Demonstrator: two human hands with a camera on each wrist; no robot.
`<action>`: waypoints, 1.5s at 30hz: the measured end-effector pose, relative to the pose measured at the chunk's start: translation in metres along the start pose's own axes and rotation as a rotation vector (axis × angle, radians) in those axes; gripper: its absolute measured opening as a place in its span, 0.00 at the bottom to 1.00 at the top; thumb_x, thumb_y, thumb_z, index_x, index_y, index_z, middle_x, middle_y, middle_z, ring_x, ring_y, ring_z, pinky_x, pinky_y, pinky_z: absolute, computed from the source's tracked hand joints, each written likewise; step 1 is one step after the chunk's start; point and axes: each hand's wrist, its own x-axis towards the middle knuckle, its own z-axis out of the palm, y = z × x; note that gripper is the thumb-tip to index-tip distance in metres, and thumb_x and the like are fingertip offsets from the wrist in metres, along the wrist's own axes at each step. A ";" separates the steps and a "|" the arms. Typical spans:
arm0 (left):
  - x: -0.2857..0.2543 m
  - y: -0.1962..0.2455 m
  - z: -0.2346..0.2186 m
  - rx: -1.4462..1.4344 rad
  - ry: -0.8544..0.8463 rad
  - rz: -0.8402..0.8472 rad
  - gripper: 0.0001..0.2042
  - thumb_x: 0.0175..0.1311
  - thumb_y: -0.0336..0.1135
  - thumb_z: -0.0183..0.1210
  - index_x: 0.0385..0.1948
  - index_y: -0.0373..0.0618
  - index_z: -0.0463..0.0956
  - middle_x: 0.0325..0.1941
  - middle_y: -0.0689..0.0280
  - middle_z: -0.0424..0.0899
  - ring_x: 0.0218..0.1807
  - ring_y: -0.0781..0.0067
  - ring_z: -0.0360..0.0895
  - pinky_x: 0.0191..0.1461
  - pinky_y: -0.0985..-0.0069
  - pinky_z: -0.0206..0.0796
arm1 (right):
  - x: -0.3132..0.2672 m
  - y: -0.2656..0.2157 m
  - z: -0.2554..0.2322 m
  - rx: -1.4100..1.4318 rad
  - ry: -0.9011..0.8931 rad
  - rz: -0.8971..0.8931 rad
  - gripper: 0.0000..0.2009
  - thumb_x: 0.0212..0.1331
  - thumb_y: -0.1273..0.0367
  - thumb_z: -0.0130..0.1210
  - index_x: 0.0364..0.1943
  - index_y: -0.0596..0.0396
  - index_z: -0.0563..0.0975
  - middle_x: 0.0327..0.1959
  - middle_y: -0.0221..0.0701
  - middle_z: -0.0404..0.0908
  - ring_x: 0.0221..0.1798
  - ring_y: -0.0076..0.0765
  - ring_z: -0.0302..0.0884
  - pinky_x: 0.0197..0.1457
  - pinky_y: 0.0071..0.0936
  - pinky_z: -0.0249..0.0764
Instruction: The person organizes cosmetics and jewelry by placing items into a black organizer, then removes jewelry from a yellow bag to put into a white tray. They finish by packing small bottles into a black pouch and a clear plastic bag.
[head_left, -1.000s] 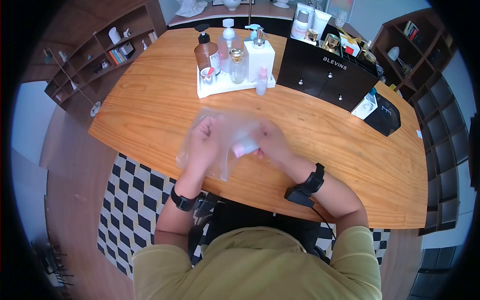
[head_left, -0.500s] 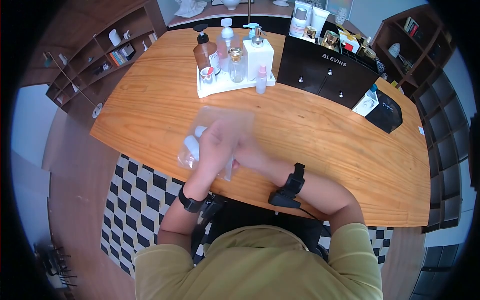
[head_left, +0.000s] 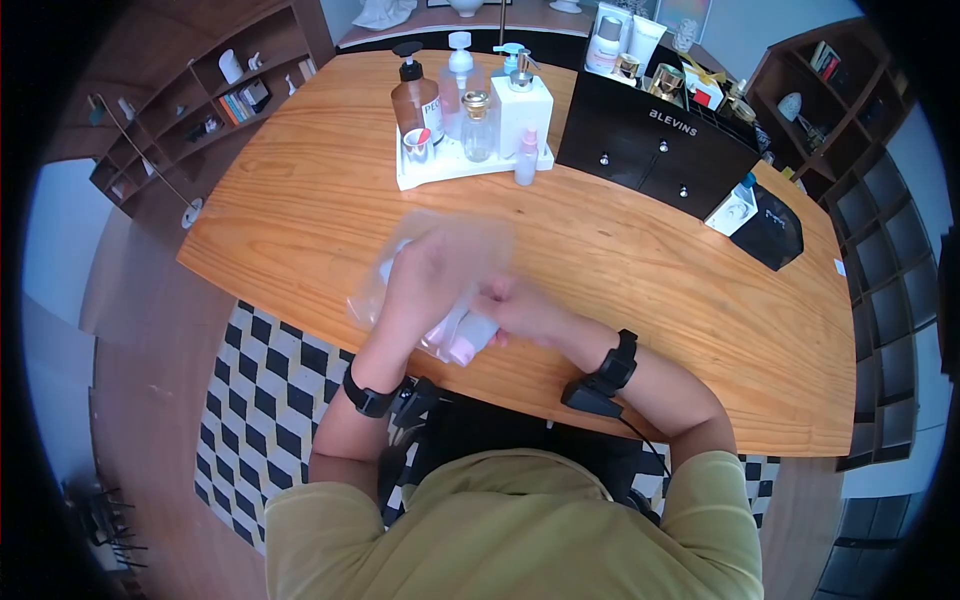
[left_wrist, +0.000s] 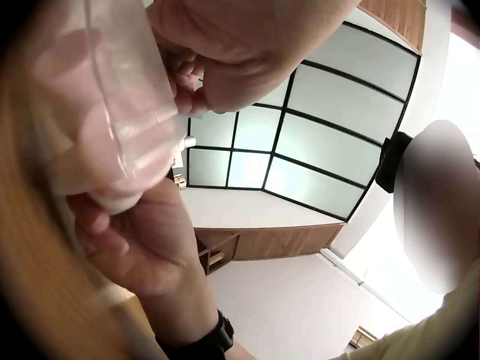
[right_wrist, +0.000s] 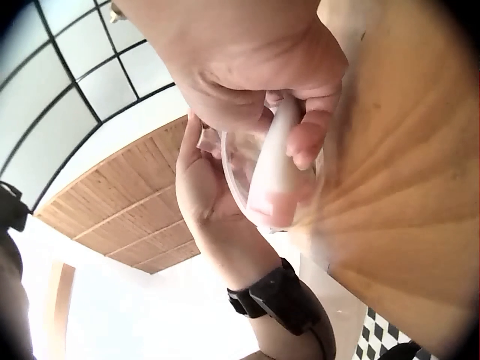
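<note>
My left hand [head_left: 425,275] holds the clear plastic bag [head_left: 485,235] by its upper part, over the desk. A white object shows through the bag's far left side, and something pink lies lower in it. In my right hand [head_left: 525,308] is a white squeeze tube [right_wrist: 276,161] with a pink cap, pinched between thumb and fingers with the cap tilted down. The tube is right at the bag's curved rim [right_wrist: 234,176]. In the left wrist view, pink shapes show behind the cloudy plastic, close above my right fingers [left_wrist: 101,240].
Beyond the bag, a white tray [head_left: 425,180] bears several pump bottles and a glass jar. A small pink-topped spray bottle [head_left: 526,165] stands at its front. Further right are a black drawer box [head_left: 650,150] full of cosmetics, a white box [head_left: 733,208] and a black pouch [head_left: 772,232].
The right hand brought the tube from the right to the bag, passed behind the left hand, then drew back slightly right. The tube, hidden half a second ago, shows again nearer the desk's front edge.
</note>
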 end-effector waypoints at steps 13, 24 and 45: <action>-0.004 0.002 -0.002 0.001 -0.054 -0.006 0.12 0.71 0.38 0.52 0.28 0.42 0.73 0.17 0.74 0.73 0.18 0.88 0.67 0.24 0.87 0.59 | 0.008 0.012 0.002 0.094 0.402 -0.129 0.09 0.68 0.66 0.46 0.44 0.56 0.70 0.26 0.30 0.78 0.18 0.21 0.73 0.15 0.19 0.68; -0.052 0.024 -0.069 0.741 -0.426 0.204 0.27 0.41 0.26 0.68 0.49 0.50 0.72 0.55 0.60 0.72 0.60 0.58 0.66 0.61 0.63 0.57 | -0.016 0.009 -0.027 0.145 0.385 0.005 0.11 0.70 0.64 0.45 0.47 0.57 0.70 0.29 0.32 0.79 0.19 0.20 0.73 0.16 0.16 0.66; -0.052 0.027 -0.060 0.699 -0.416 0.211 0.12 0.42 0.31 0.69 0.30 0.46 0.78 0.35 0.63 0.80 0.44 0.58 0.75 0.54 0.67 0.63 | -0.018 0.008 -0.033 0.202 0.247 0.124 0.14 0.69 0.61 0.46 0.45 0.58 0.70 0.27 0.33 0.79 0.20 0.23 0.75 0.18 0.20 0.70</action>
